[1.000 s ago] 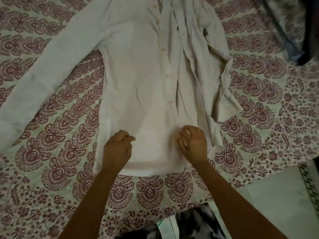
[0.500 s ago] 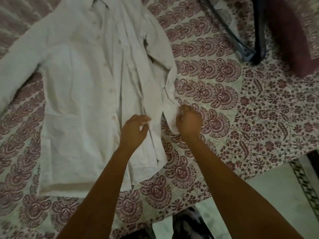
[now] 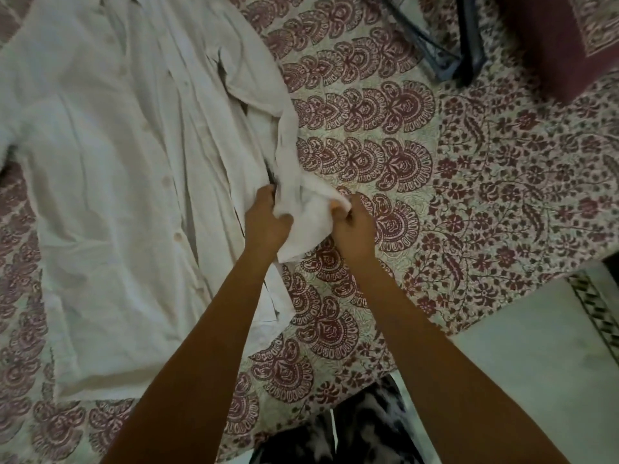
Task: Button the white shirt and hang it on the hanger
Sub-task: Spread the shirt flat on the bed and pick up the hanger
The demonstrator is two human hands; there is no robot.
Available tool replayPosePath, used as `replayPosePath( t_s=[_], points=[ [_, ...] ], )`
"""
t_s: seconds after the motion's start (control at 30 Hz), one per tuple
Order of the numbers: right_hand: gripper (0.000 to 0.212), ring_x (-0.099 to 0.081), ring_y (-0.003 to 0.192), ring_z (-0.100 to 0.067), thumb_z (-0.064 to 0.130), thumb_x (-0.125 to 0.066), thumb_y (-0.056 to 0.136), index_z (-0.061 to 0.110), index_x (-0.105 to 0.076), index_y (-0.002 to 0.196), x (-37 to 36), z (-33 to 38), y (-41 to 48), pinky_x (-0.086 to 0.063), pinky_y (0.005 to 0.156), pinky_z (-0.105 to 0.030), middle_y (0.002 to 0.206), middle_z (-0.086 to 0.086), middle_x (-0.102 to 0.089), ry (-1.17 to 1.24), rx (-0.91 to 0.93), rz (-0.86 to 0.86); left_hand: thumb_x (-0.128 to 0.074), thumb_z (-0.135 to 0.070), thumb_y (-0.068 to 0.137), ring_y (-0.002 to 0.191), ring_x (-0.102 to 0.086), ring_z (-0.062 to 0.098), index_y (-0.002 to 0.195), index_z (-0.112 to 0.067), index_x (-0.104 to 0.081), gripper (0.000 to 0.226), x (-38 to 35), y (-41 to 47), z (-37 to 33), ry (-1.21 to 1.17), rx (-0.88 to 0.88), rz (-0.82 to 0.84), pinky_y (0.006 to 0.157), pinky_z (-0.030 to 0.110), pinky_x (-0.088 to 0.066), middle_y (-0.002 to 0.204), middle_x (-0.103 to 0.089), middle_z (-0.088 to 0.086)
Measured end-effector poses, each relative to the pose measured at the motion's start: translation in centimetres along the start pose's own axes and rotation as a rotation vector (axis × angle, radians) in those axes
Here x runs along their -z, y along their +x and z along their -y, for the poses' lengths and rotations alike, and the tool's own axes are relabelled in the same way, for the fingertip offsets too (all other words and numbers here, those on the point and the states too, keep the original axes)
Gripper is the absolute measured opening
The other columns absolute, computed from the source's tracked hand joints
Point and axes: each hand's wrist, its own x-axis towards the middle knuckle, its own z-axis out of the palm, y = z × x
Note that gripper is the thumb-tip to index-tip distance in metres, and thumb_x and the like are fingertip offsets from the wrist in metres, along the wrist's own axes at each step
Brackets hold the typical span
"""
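The white shirt (image 3: 110, 182) lies spread front-up on a patterned bedspread, filling the left half of the view, its row of buttons running down the middle. Its right sleeve runs down along the body's right side and ends in a bunched cuff (image 3: 306, 209). My left hand (image 3: 266, 222) grips the cuff's left side and my right hand (image 3: 351, 226) pinches its right edge, with the cloth lifted a little between them. A dark hanger (image 3: 445, 58) lies at the top right on the bedspread, apart from the shirt.
The maroon-and-cream bedspread (image 3: 469, 182) covers the bed. A dark red cushion (image 3: 552, 41) sits in the top right corner. The bed's edge runs along the lower right, with pale floor (image 3: 536, 363) beyond it. My patterned clothing (image 3: 351, 433) shows at the bottom.
My hands left the shirt's hem and moved right to the sleeve end. Half a second ago only the right hand touched it; now both hands hold the cuff. The view shifted right.
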Motion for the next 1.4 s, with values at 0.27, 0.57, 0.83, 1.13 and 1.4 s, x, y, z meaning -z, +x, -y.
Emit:
replayPosePath(
  t_s=[0.27,0.57,0.83,1.13,1.4],
  points=[
    [0.018,-0.060,0.079,-0.018,0.023,-0.047,0.083,0.009,-0.056,0.088,6.2,1.9,0.8,-0.050,0.058,-0.023,0.083,-0.002,-0.063,1.082,-0.415,-0.159,-0.043,0.018,0.084,0.088,-0.062,0.011,0.106,-0.019,-0.050,0.044,-0.3,-1.1,-5.6,-0.963,0.058,0.431,0.071,0.024,-0.053,0.101,-0.061,0.003],
    [0.025,-0.066,0.081,-0.019,0.010,-0.037,0.086,0.010,-0.059,0.099,8.9,0.7,1.4,-0.055,0.064,-0.028,0.088,-0.002,-0.070,1.252,-0.380,-0.186,-0.048,-0.023,0.096,0.102,-0.056,0.023,0.131,-0.013,-0.044,0.037,-3.1,-1.6,-4.1,-0.848,0.521,0.393,0.090,0.033,-0.048,0.122,-0.057,0.016],
    [0.013,-0.063,0.076,-0.016,0.003,-0.043,0.090,0.008,-0.051,0.098,10.0,-0.3,2.2,-0.054,0.056,-0.025,0.093,-0.008,-0.062,1.232,-0.427,-0.192,-0.056,-0.030,0.091,0.115,-0.052,0.026,0.123,-0.013,-0.050,0.037,-6.3,-0.9,-7.4,-0.881,0.478,0.565,0.096,0.035,-0.045,0.126,-0.054,0.014],
    [0.028,-0.061,0.097,-0.019,0.025,-0.055,0.090,0.015,-0.051,0.116,12.1,-1.1,3.3,-0.054,0.070,-0.029,0.111,-0.004,-0.062,0.814,-0.375,-0.107,-0.055,-0.002,0.090,0.106,-0.057,0.021,0.098,-0.010,-0.058,0.012,-8.2,-0.7,-11.1,-0.951,0.416,0.355,0.093,0.030,-0.048,0.119,-0.061,0.011],
    [0.025,-0.061,0.084,-0.013,0.000,-0.054,0.087,0.011,-0.049,0.109,14.6,-0.2,4.3,-0.057,0.062,-0.024,0.093,0.002,-0.061,0.691,-0.272,-0.286,-0.062,-0.018,0.087,0.110,-0.057,0.017,0.112,-0.014,-0.060,0.025,-8.6,-1.6,-12.7,-0.676,0.226,0.313,0.096,0.031,-0.047,0.120,-0.062,0.004]
  ],
)
